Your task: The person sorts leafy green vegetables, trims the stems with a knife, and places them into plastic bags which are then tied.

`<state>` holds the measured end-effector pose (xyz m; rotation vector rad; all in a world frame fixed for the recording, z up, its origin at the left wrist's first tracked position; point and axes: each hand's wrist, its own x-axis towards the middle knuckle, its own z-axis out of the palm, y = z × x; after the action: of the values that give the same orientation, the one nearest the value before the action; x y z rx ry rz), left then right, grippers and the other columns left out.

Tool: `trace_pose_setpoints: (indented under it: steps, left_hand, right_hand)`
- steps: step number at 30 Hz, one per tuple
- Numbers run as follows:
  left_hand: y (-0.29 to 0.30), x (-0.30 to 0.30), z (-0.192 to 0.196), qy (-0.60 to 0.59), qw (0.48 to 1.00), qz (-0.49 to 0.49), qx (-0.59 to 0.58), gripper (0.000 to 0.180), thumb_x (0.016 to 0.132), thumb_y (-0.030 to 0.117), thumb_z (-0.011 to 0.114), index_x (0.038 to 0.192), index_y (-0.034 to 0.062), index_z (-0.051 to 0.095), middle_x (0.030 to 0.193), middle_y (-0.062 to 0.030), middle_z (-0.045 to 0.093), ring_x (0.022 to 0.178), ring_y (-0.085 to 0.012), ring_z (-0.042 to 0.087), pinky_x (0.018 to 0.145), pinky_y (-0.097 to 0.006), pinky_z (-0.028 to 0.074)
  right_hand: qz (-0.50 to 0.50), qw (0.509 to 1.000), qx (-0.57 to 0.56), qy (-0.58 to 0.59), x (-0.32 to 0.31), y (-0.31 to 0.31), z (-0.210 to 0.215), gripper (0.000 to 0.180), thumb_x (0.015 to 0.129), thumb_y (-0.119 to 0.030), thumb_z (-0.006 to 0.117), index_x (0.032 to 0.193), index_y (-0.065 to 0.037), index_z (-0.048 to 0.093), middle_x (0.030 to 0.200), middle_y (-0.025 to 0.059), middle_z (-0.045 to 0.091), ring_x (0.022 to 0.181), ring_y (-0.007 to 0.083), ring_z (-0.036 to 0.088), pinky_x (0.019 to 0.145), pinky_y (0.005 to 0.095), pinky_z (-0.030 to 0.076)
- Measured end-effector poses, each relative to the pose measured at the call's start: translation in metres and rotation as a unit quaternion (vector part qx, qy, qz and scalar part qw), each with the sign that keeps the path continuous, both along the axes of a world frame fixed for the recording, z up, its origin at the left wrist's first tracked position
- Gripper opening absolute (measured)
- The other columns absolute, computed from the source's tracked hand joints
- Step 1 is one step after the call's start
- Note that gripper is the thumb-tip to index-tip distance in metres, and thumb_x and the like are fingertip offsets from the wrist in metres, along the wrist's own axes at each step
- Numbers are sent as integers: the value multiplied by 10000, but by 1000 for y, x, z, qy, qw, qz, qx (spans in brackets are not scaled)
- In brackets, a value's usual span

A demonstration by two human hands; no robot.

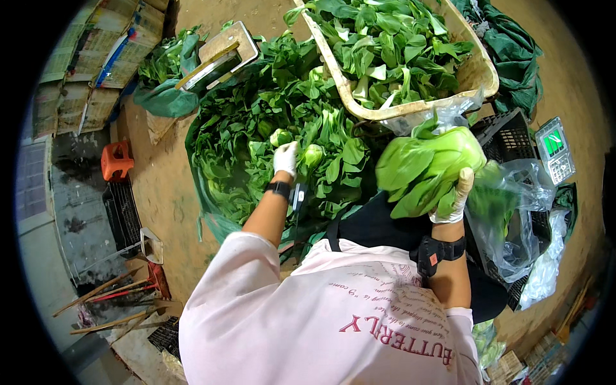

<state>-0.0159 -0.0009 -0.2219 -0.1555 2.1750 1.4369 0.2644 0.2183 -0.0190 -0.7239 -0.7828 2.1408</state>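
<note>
My right hand (457,199), in a white glove, grips several heads of bok choy (443,157) with pale green stalks and broad leaves, held up in front of me. Lower and to the left, my gloved left hand (286,159) is closed at the base of a bok choy head (281,136) in the big pile. Its fingertips are partly hidden. That pile of loose bok choy (256,109) lies on a green net cloth (208,215) that spreads around it.
A cream plastic tub (359,110) full of bok choy leaves stands at the far side. To the right are a digital scale (555,151), clear plastic bags (513,250) and a black crate (513,138). An orange stool (117,160) sits on the left.
</note>
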Motion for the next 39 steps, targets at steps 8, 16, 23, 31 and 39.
trace_pose_setpoints:
  steps: [8, 16, 23, 31, 39]
  left_hand:
    - [36, 21, -19, 23, 809, -326, -488, 763, 606, 576, 780, 1236, 197, 576, 1267, -67, 534, 1150, -259, 538, 956, -442, 401]
    - [-53, -18, 73, -94, 941, -154, 287, 576, 794, 398, 683, 1250, 77, 540, 1228, -125, 574, 1077, -263, 578, 934, -385, 467]
    - [-29, 12, 196, -130, 809, -54, 570, 694, 839, 481, 611, 1325, 13, 448, 1300, -181, 522, 1115, -303, 561, 966, -459, 469]
    - [26, 93, 278, -146, 835, -409, 339, 843, 688, 510, 788, 1311, 58, 445, 1201, -84, 566, 1111, -192, 543, 979, -365, 443]
    - [60, 147, 306, 305, 703, -554, 326, 964, 400, 388, 937, 1208, 85, 509, 1295, -167, 432, 1241, -340, 403, 1059, -464, 301]
  right_hand:
    - [59, 998, 9, -28, -12, 6, 11, 718, 810, -474, 657, 1345, -61, 417, 1279, 123, 530, 1131, 275, 543, 969, 419, 448]
    - [90, 996, -14, 22, -17, 11, 17, 531, 833, -209, 615, 1316, -62, 453, 1224, 97, 567, 1073, 248, 579, 929, 397, 474]
    - [115, 992, 60, 2, -20, 5, 22, 688, 795, -225, 735, 1378, -84, 399, 1260, 65, 527, 1115, 208, 538, 949, 352, 456]
    - [51, 962, 260, -70, 18, 1, 78, 726, 772, -213, 755, 1374, -92, 368, 1239, 70, 521, 1105, 194, 521, 949, 350, 442]
    - [84, 913, 394, -63, 36, -42, 107, 1080, 742, -643, 661, 1478, -21, 175, 1395, 182, 392, 1259, 256, 428, 1063, 371, 320]
